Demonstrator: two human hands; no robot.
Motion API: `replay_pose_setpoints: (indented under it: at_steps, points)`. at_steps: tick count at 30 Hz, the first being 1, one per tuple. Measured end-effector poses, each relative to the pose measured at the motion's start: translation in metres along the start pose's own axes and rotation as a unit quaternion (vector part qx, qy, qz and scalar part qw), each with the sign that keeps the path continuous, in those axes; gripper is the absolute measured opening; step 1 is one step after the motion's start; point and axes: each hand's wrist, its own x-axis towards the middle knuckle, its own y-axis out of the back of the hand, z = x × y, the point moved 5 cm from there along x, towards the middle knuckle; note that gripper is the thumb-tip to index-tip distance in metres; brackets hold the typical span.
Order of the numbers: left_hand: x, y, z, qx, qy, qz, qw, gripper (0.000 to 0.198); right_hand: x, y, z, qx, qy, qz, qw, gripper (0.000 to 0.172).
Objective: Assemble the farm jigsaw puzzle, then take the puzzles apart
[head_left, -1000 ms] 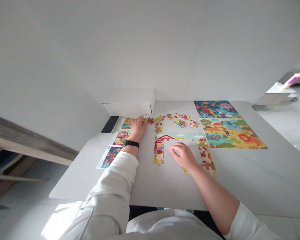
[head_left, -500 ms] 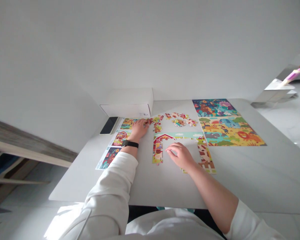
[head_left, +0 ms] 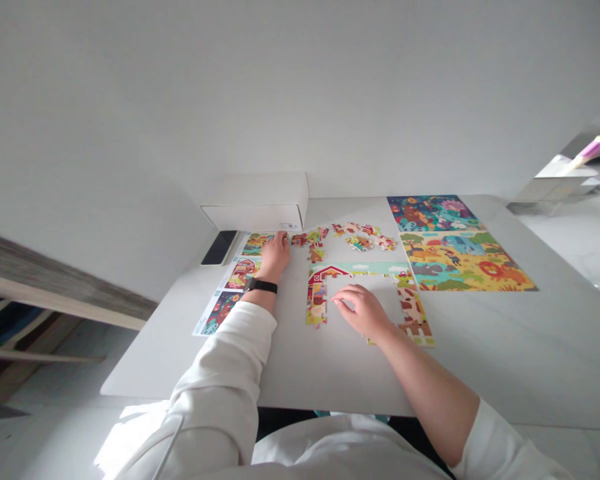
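My left hand point(head_left: 276, 253), with a black watch on its wrist, lies at the right edge of a printed picture sheet point(head_left: 240, 274). Its fingers are curled together beside loose jigsaw puzzle pieces point(head_left: 316, 237), and whatever they hold is hidden. Over the gap inside a partly joined puzzle frame point(head_left: 316, 300) is my right hand point(head_left: 362, 310), thumb apart from the fingers and nothing visible between them. A red barn fills the frame's left side; a brown-spotted cow point(head_left: 409, 303) shows on its right. My right hand and forearm cover part of the lower edge.
More loose pieces point(head_left: 358, 243) lie behind the frame. Two finished-looking animal pictures, one dark blue point(head_left: 433, 213) and one yellow point(head_left: 467, 263), lie to the right. A phone point(head_left: 220, 247) and a white box point(head_left: 253, 217) stand at the back left, near the wall.
My left hand has drawn slightly left, off the loose pieces, and its fingers have curled in. My right hand has stayed in place. The view has shifted a little.
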Motion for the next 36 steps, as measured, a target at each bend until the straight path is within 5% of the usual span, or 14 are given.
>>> replay_pose_setpoints:
  at_steps: [4,10,15,21,28,36]
  points:
    - [0.000,0.000,-0.002,-0.035,0.003,0.004,0.999,0.036,0.000,0.000,-0.001,0.001,0.001,-0.005,1.000,0.017]
    - [-0.009,-0.007,0.025,-0.088,-0.150,-0.044,0.984,0.035,0.000,0.000,-0.001,0.009,-0.005,-0.008,1.000,0.017]
    - [-0.015,-0.015,0.032,-0.082,-0.198,-0.069,0.974,0.042,-0.001,0.000,-0.001,0.013,-0.009,-0.015,1.000,0.017]
    - [-0.013,-0.017,0.026,-0.023,-0.150,-0.066,0.986,0.033,0.000,0.000,-0.003,0.023,-0.014,-0.022,0.999,0.017]
    - [-0.023,-0.010,0.045,-0.044,-0.211,-0.073,0.974,0.059,0.000,0.000,-0.004,0.026,-0.014,-0.025,0.999,0.018]
    - [-0.023,-0.005,0.045,-0.035,-0.169,-0.085,0.981,0.066,0.000,0.001,-0.003,0.027,-0.017,-0.027,0.999,0.018]
